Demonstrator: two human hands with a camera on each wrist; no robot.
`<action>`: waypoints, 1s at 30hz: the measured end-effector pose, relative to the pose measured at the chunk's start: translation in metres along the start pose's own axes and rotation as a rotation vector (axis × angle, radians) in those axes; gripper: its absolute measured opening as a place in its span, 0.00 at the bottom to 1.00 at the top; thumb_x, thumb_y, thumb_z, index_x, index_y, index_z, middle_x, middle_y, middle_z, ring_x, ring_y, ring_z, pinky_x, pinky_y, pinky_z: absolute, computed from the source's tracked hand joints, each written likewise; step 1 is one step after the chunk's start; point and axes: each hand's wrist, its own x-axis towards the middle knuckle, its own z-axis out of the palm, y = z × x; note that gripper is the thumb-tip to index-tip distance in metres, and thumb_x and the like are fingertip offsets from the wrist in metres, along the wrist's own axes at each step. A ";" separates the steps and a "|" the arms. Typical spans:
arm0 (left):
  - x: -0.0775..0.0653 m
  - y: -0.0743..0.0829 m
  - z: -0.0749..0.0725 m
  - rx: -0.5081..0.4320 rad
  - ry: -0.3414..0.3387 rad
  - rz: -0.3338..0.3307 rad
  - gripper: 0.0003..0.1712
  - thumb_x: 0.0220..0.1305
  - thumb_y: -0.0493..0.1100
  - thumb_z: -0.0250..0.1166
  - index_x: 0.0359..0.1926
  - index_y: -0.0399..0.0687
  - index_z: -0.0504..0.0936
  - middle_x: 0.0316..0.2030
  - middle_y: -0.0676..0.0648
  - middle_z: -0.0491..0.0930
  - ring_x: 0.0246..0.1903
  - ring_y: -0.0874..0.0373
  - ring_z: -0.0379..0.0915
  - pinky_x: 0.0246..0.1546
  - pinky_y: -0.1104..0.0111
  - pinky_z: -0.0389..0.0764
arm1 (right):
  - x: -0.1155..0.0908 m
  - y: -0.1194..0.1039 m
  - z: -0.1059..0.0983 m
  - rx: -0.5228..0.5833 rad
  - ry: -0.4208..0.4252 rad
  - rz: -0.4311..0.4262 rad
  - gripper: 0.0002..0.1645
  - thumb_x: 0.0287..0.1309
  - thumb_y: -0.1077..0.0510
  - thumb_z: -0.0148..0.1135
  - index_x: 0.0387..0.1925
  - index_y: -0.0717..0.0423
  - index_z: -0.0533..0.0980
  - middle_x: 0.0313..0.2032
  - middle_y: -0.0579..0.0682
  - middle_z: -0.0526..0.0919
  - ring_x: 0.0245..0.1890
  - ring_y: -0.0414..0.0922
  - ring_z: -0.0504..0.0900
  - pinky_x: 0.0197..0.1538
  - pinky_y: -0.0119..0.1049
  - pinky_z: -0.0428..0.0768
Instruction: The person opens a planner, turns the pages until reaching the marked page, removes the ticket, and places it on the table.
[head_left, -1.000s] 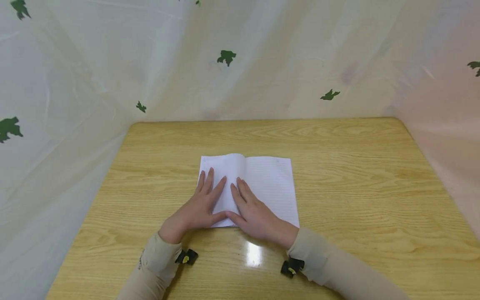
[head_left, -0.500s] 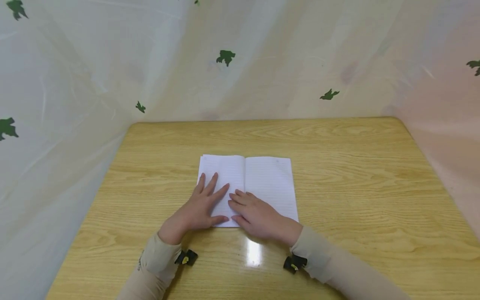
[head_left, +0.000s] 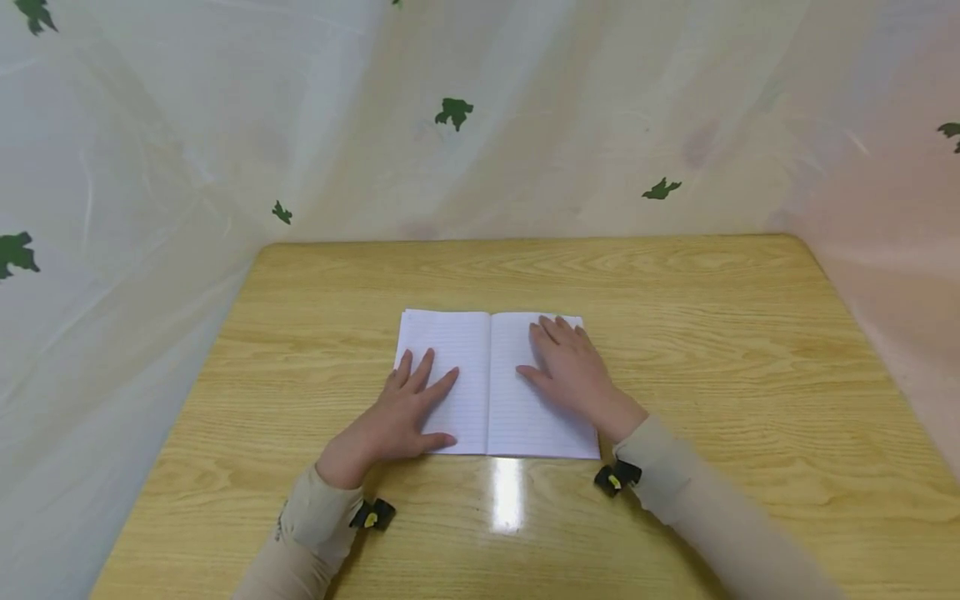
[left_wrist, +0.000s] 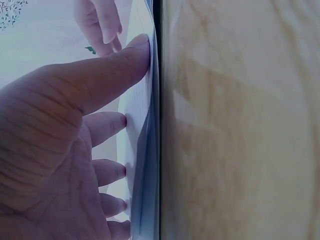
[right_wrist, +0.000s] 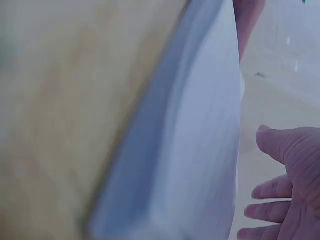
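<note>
An open notebook (head_left: pixel 513 417) with lined white pages lies flat on the table, its centre fold pointing away from me. On the left page rests my left hand (head_left: pixel 393 421), fingers spread and thumb near the lower edge. The left wrist view shows the fingertips (left_wrist: pixel 120 170) touching the paper. My right hand (head_left: pixel 576 375) is over the upper right part of the right page, fingers extended and thumb held out. In the right wrist view a gap separates that hand (right_wrist: pixel 300 175) from the page (right_wrist: pixel 205 140). Neither hand grips anything.
The wooden table (head_left: pixel 735 358) stretches around the notebook on every side. Pale curtain-like sheeting (head_left: pixel 525 150) with green leaf-like shapes hangs behind and at both sides. A bright reflection lies on the tabletop below the notebook.
My right hand has moved from the centre fold, rightwards and away from me, over the right page. The raised leaf near the fold now lies flat. My left hand stays nearly in place.
</note>
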 end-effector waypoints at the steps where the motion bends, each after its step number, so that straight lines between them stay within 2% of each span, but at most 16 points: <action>1: 0.000 0.000 0.000 -0.002 -0.003 0.000 0.52 0.58 0.63 0.67 0.76 0.51 0.55 0.74 0.30 0.37 0.70 0.27 0.24 0.64 0.33 0.45 | 0.002 0.005 -0.001 -0.016 -0.012 0.036 0.42 0.64 0.42 0.60 0.68 0.66 0.63 0.68 0.67 0.63 0.69 0.66 0.59 0.68 0.62 0.54; 7: -0.001 0.000 0.000 -0.009 -0.003 0.006 0.52 0.58 0.63 0.67 0.76 0.51 0.55 0.74 0.30 0.38 0.70 0.27 0.24 0.64 0.33 0.44 | 0.012 0.027 -0.005 -0.060 -0.083 0.179 0.50 0.63 0.36 0.58 0.69 0.70 0.59 0.68 0.69 0.62 0.68 0.67 0.59 0.66 0.65 0.55; 14: -0.001 0.001 0.000 -0.006 -0.006 0.004 0.52 0.58 0.63 0.67 0.76 0.51 0.55 0.74 0.30 0.38 0.70 0.27 0.24 0.65 0.34 0.44 | 0.013 0.034 -0.003 -0.065 -0.124 0.257 0.54 0.61 0.34 0.59 0.69 0.73 0.58 0.68 0.68 0.61 0.69 0.66 0.56 0.66 0.66 0.54; 23: -0.001 0.001 -0.002 -0.001 -0.002 0.006 0.52 0.58 0.63 0.67 0.76 0.51 0.55 0.74 0.30 0.38 0.70 0.27 0.25 0.64 0.33 0.45 | 0.014 0.033 0.000 -0.105 -0.138 0.253 0.53 0.62 0.33 0.57 0.70 0.70 0.57 0.71 0.66 0.57 0.70 0.66 0.54 0.66 0.67 0.54; 30: -0.001 0.001 -0.002 0.000 -0.004 0.004 0.52 0.58 0.63 0.67 0.76 0.51 0.55 0.74 0.30 0.38 0.70 0.27 0.25 0.65 0.34 0.45 | 0.012 0.031 0.003 -0.119 -0.124 0.205 0.44 0.65 0.37 0.56 0.70 0.63 0.62 0.71 0.66 0.57 0.69 0.69 0.54 0.66 0.69 0.51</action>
